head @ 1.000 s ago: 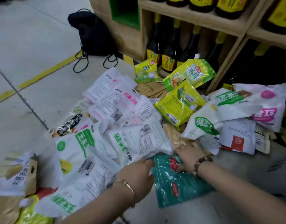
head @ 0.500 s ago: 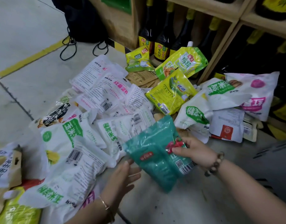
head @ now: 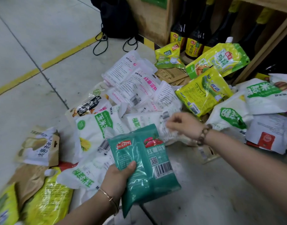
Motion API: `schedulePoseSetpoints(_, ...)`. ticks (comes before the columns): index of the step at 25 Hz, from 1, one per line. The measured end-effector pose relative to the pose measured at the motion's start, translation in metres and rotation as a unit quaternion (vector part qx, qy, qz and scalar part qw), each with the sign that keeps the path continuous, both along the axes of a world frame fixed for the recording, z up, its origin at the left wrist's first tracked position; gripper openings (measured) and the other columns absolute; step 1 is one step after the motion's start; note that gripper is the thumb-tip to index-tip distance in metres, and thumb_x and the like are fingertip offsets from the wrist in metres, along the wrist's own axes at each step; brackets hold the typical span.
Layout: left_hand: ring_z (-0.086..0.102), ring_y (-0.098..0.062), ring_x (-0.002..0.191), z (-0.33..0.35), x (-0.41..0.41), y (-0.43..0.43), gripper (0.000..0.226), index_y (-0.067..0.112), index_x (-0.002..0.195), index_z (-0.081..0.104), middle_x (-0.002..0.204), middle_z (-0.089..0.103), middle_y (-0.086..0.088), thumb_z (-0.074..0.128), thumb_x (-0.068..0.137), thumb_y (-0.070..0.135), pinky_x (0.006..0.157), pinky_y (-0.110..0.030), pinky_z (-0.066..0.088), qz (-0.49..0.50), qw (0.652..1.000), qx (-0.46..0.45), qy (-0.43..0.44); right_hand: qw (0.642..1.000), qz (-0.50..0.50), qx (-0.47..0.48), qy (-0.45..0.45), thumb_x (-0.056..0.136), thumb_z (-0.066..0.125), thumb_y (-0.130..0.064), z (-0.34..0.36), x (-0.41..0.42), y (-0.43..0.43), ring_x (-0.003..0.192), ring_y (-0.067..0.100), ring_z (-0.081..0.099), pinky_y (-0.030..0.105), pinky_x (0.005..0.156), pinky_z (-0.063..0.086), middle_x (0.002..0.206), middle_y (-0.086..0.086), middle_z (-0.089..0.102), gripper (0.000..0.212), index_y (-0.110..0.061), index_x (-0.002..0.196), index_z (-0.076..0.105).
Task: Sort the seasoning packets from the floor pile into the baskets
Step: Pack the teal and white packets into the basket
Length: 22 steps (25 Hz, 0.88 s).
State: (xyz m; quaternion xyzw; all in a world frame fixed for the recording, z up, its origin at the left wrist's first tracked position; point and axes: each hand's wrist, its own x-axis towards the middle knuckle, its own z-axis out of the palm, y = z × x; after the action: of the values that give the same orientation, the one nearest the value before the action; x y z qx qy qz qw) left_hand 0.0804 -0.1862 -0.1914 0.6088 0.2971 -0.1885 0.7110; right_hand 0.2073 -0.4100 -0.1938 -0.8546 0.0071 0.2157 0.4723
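Holding the teal packet [head: 149, 168] in the left hand [head: 118, 176] now, thumb across its front and fingers wrapped behind, lifted just above the floor pile [head: 136, 88]. Half a second ago the right hand [head: 181, 125] had it. That one has let go and is over a white packet [head: 149, 120] in the pile, fingers bent. It's too blurry to tell if it's grabbing anything.

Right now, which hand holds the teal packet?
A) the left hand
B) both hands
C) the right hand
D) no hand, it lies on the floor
A: the left hand grips the teal packet, thumb on its front, while the right hand is apart from it.
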Motion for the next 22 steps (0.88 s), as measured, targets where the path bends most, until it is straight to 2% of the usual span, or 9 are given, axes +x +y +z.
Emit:
schedulePoseSetpoints(2,0.070,-0.027,0.063,0.007,-0.002,0.012,0.014,0.003,0.080,0.070,0.077,0.072,-0.019,0.058,0.085,-0.002,0.051,-0.031,0.056,-0.008,0.999,0.042,-0.011,0.980,0.065,-0.142,-0.127,0.081,0.070,-0.029,-0.002,0.037,0.009,0.099,0.017,0.058,0.028,0.081,0.045,0.112,0.004,0.061,0.032,-0.016,0.108,0.061)
schedulePoseSetpoints(4,0.069,-0.026,0.058,0.013,-0.006,0.017,0.016,0.002,0.078,0.069,0.072,0.071,-0.018,0.057,0.085,-0.005,0.045,-0.028,0.053,0.007,0.999,0.051,-0.009,0.931,0.203,-0.274,-0.130,0.079,0.066,-0.047,-0.012,0.058,0.024,0.123,0.022,0.046,0.034,0.100,0.036,0.139,0.005,0.045,0.067,-0.019,0.135,0.043)
schedulePoseSetpoints(6,0.068,-0.026,0.053,0.018,-0.008,0.018,0.012,-0.001,0.081,0.067,0.067,0.071,-0.018,0.056,0.086,-0.005,0.041,-0.027,0.050,0.031,0.999,0.042,0.008,0.878,0.271,-0.381,-0.102,0.072,0.059,-0.068,-0.021,0.063,0.036,0.125,0.023,0.044,0.039,0.105,0.031,0.139,0.004,0.044,0.083,-0.021,0.137,0.038)
schedulePoseSetpoints(9,0.067,-0.029,0.052,0.019,-0.007,0.025,0.008,-0.005,0.083,0.067,0.067,0.070,-0.019,0.059,0.085,-0.003,0.040,-0.028,0.050,0.047,0.997,0.056,0.025,0.851,0.276,-0.442,-0.066,0.064,0.053,-0.081,-0.028,0.055,0.035,0.106,0.023,0.056,0.038,0.086,0.041,0.118,0.002,0.057,0.080,-0.022,0.119,0.052)
schedulePoseSetpoints(11,0.068,-0.029,0.052,0.019,-0.004,0.028,0.006,-0.005,0.082,0.067,0.066,0.070,-0.020,0.061,0.084,-0.002,0.040,-0.028,0.050,0.044,0.996,0.070,0.036,0.854,0.287,-0.431,-0.050,0.068,0.052,-0.079,-0.029,0.043,0.029,0.092,0.021,0.059,0.030,0.066,0.042,0.100,-0.002,0.061,0.064,-0.022,0.098,0.057)
schedulePoseSetpoints(13,0.068,-0.030,0.054,0.018,-0.003,0.028,0.006,-0.003,0.081,0.067,0.067,0.070,-0.019,0.063,0.083,0.000,0.041,-0.028,0.051,0.039,0.995,0.078,0.052,0.881,0.274,-0.384,-0.038,0.075,0.052,-0.071,-0.033,0.027,0.024,0.089,0.020,0.059,0.029,0.059,0.037,0.093,-0.003,0.060,0.051,-0.022,0.085,0.055)
schedulePoseSetpoints(17,0.069,-0.028,0.056,0.015,-0.002,0.027,0.006,-0.002,0.081,0.067,0.068,0.071,-0.017,0.062,0.084,0.001,0.042,-0.027,0.052,0.014,0.993,0.099,0.066,0.931,0.183,-0.313,-0.052,0.087,0.049,-0.056,-0.038,-0.005,0.015,0.101,0.021,0.056,0.031,0.069,0.042,0.113,0.000,0.058,0.042,-0.022,0.109,0.059)
schedulePoseSetpoints(20,0.070,-0.027,0.058,0.014,-0.001,0.027,0.007,0.000,0.085,0.065,0.069,0.072,-0.013,0.058,0.087,0.000,0.044,-0.027,0.053,-0.012,0.993,0.105,0.059,0.957,0.102,-0.266,-0.047,0.089,0.050,-0.051,-0.040,-0.027,-0.001,0.092,0.021,0.060,0.031,0.067,0.044,0.101,0.001,0.066,0.036,-0.025,0.110,0.062)
schedulePoseSetpoints(22,0.069,-0.024,0.057,0.013,-0.002,0.027,0.009,0.001,0.086,0.064,0.068,0.072,-0.011,0.056,0.089,-0.001,0.045,-0.027,0.053,-0.012,0.994,0.104,0.044,0.973,0.023,-0.225,-0.039,0.089,0.053,-0.045,-0.042,-0.042,-0.015,0.084,0.023,0.061,0.031,0.066,0.044,0.090,0.005,0.068,0.034,-0.016,0.100,0.067)
